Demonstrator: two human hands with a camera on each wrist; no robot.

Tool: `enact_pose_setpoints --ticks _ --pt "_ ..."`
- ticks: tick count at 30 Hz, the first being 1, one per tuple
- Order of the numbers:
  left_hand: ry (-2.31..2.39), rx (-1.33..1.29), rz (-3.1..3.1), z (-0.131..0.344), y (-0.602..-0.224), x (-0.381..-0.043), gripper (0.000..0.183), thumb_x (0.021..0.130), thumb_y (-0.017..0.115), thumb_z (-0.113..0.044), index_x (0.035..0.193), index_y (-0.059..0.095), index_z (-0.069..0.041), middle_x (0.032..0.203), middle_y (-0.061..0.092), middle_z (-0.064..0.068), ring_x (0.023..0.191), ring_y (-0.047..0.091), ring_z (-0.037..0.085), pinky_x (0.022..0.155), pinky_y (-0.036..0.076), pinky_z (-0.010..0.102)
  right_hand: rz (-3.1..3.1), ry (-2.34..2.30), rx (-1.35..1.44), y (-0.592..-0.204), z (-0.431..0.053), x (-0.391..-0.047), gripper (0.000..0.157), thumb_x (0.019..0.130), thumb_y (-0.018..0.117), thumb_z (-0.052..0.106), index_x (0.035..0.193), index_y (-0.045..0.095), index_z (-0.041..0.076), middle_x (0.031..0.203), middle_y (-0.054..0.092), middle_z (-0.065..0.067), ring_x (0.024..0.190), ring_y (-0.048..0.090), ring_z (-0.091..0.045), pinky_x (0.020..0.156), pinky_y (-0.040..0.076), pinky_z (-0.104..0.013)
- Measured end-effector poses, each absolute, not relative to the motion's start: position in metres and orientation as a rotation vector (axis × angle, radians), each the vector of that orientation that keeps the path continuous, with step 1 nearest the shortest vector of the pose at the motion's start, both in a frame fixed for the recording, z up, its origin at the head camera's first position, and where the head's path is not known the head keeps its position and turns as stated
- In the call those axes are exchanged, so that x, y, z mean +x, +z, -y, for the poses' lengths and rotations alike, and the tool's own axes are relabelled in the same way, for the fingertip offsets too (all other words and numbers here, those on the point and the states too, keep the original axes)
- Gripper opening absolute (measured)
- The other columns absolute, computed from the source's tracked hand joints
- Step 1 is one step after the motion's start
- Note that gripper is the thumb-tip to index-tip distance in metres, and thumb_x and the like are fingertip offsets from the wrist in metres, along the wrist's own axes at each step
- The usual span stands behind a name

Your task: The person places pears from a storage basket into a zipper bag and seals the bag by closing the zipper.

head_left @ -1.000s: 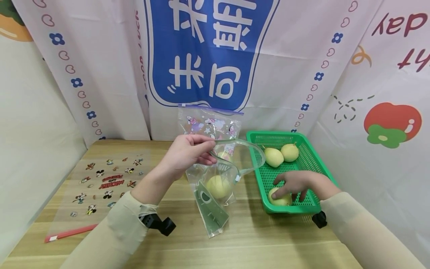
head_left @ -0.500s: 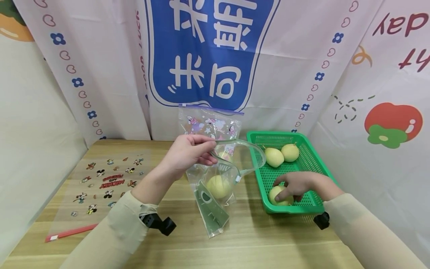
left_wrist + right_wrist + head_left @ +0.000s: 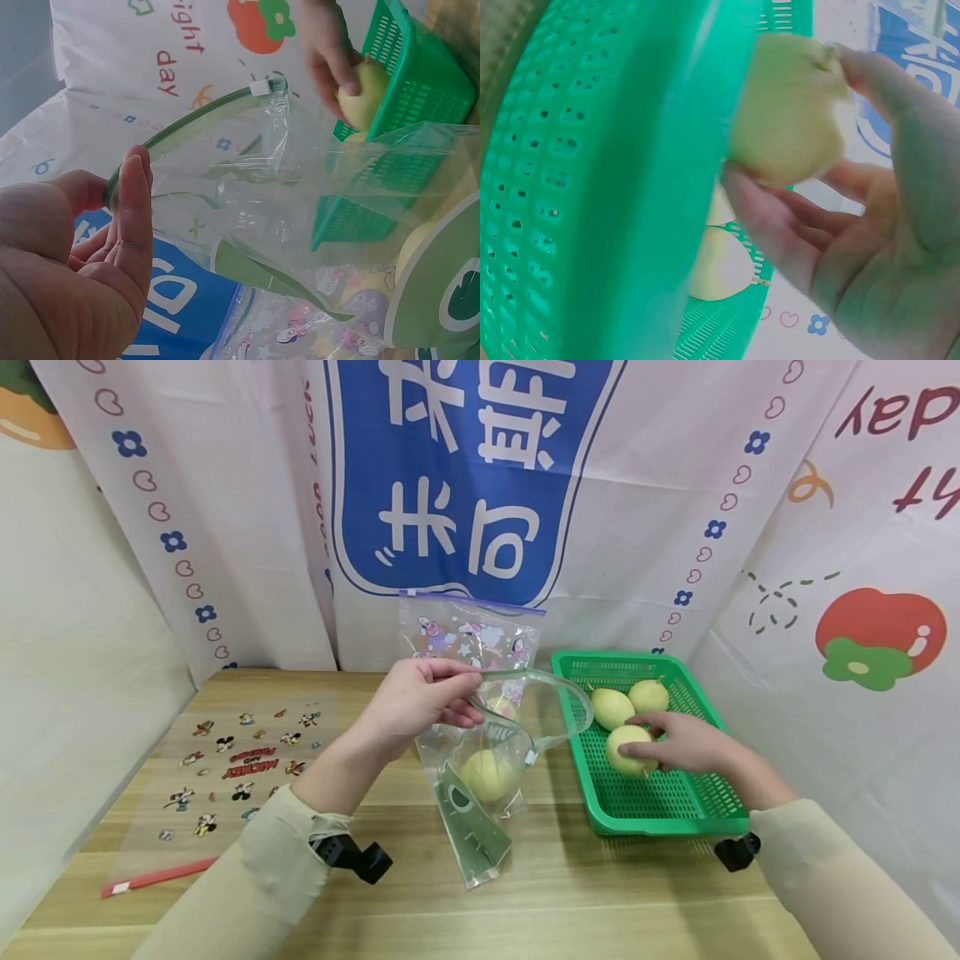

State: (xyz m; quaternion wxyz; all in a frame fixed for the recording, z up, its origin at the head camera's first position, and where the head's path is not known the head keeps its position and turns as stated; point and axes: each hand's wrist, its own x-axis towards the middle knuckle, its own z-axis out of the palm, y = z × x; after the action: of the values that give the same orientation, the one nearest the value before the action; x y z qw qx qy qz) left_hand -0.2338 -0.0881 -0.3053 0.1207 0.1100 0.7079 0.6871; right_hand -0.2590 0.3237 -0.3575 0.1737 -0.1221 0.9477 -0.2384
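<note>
My left hand (image 3: 427, 702) pinches the green zip rim of a clear zip bag (image 3: 480, 852), whose mouth gapes toward the basket. A pale yellow pear (image 3: 489, 775) sits inside this bag, above its green printed panel. In the left wrist view the white slider (image 3: 260, 88) is at one end of the zip. My right hand (image 3: 686, 743) grips another pear (image 3: 628, 752) between thumb and fingers, raised over the floor of a green plastic basket (image 3: 592, 806). In the right wrist view the basket wall partly covers the held pear (image 3: 791, 112).
Two more pears (image 3: 612, 709) lie at the basket's far end. Behind the open bag is a purple-zip bag (image 3: 468, 627) with cartoon prints, leaning at the curtain. A flat bag with a red zip (image 3: 161, 877) lies on the wooden table (image 3: 390, 910) at left.
My right hand has taken hold of the near pear and lifted it up and away from the basket's near end. The left hand and the bag stay in place.
</note>
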Motion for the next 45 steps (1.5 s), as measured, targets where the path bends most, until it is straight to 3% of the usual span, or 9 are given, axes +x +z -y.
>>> enact_pose_setpoints --ticks 7,16,25,32,39,45 --pt "2.005 0.323 -2.067 0.089 -0.305 -0.234 0.035 0.109 0.069 -0.013 0.136 0.069 0.008 0.093 0.079 0.007 0.075 0.08 0.016 0.077 0.069 0.032 -2.862 -1.043 -0.244 -0.341 -0.317 -0.26 0.076 0.107 0.069 0.053 0.164 0.047 0.007 0.127 0.066 -0.023 0.092 0.073 -0.021 0.078 0.064 -0.029" --pt "2.002 0.331 -2.075 0.088 -0.302 -0.233 0.033 0.108 0.069 -0.012 0.135 0.07 0.008 0.094 0.079 0.009 0.075 0.08 0.016 0.076 0.069 0.032 -2.838 -1.495 -0.365 -0.293 -0.272 -0.246 0.063 0.108 0.07 0.042 0.165 0.048 0.023 0.142 0.06 -0.016 0.099 0.072 -0.008 0.082 0.063 -0.021" --pt "2.003 0.331 -2.067 0.088 -0.302 -0.233 0.035 0.108 0.069 -0.012 0.136 0.069 0.009 0.092 0.079 0.006 0.074 0.08 0.016 0.076 0.069 0.031 -2.802 -1.475 -0.635 -0.279 -0.224 -0.229 0.061 0.105 0.077 0.027 0.161 0.053 0.025 0.14 0.062 -0.012 0.102 0.069 -0.029 0.081 0.062 -0.025" --pt "1.981 0.334 -2.092 0.088 -0.301 -0.233 0.032 0.108 0.069 -0.014 0.134 0.071 0.005 0.094 0.079 0.007 0.076 0.081 0.016 0.077 0.069 0.032 -2.787 -1.431 -0.668 -0.286 -0.21 -0.228 0.063 0.102 0.08 0.03 0.16 0.054 0.028 0.142 0.062 -0.009 0.103 0.068 -0.03 0.079 0.062 -0.031" --pt "1.98 0.327 -2.11 0.088 -0.299 -0.232 0.03 0.108 0.07 -0.018 0.131 0.074 0.002 0.101 0.079 0.012 0.077 0.081 0.017 0.078 0.069 0.033 -2.756 -1.361 -0.883 -0.296 -0.195 -0.228 0.071 0.097 0.086 0.018 0.16 0.053 0.017 0.152 0.06 -0.008 0.109 0.072 -0.028 0.095 0.064 -0.043" --pt "2.001 0.335 -2.134 0.089 -0.297 -0.231 0.028 0.109 0.07 -0.02 0.127 0.075 0.001 0.1 0.08 0.011 0.076 0.081 0.017 0.078 0.069 0.032 -2.72 -1.258 -0.973 -0.3 -0.183 -0.226 0.075 0.094 0.089 0.016 0.16 0.053 0.018 0.153 0.055 -0.009 0.116 0.071 -0.028 0.099 0.065 -0.045"
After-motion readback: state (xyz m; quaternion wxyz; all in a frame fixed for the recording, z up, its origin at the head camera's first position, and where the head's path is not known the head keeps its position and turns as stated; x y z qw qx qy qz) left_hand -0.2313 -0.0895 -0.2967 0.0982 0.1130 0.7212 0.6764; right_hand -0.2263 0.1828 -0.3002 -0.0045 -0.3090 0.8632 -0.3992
